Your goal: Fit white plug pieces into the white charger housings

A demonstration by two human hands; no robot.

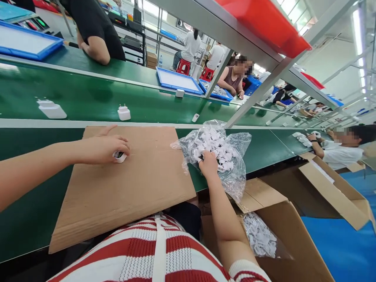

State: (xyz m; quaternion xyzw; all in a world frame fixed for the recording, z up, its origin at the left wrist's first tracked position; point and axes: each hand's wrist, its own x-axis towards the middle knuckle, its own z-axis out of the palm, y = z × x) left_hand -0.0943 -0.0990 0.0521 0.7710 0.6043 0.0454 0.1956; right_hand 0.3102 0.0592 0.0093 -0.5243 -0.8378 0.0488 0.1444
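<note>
Holding left hand [103, 149]: fingers curled around a white casing [120, 159] over the cardboard sheet [147, 180], seemingly to steady it.
Right hand [209, 163]: fingers among white parts [210, 140]; grip hidden, cannot tell.
Clear bag [235, 187]: beside the cardboard sheet, likely for easy reach.

Well beyond the left grip [107, 149], a blue-rimmed tray [26, 39] is lying near a person in black [98, 29]. Farther back, a person in white [192, 45] is sitting on a red stool [183, 67]. Above and right of the grip, a red bin [264, 23] is jutting over a metal frame [258, 95]; far right, an open carton [337, 192] is standing over blue flooring [329, 250].
</note>
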